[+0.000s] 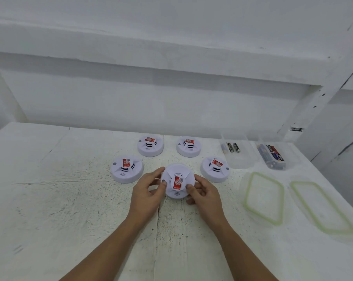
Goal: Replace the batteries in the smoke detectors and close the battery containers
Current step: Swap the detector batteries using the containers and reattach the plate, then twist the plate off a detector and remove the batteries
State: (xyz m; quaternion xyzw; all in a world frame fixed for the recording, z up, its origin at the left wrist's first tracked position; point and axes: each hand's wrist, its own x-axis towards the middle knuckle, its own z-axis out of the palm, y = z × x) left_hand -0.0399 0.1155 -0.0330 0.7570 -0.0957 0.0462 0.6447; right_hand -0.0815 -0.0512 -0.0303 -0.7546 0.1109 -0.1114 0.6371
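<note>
On the white table (70, 199), the nearest smoke detector (177, 175) is held face up in front of four others (127, 169), with two open battery tubs (240, 159) well apart to its right. It is gripped at opposite rims by the left hand (149, 191) and the right hand (204, 193), thumbs curled over its face. Opening is judged to be in hand, and a flip or twist is called for next to expose the battery compartment.

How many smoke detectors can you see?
5: the held detector between left hand and right hand; the left detector, back-left detector, back-right detector, right detector around it. None looks hidden.
</note>
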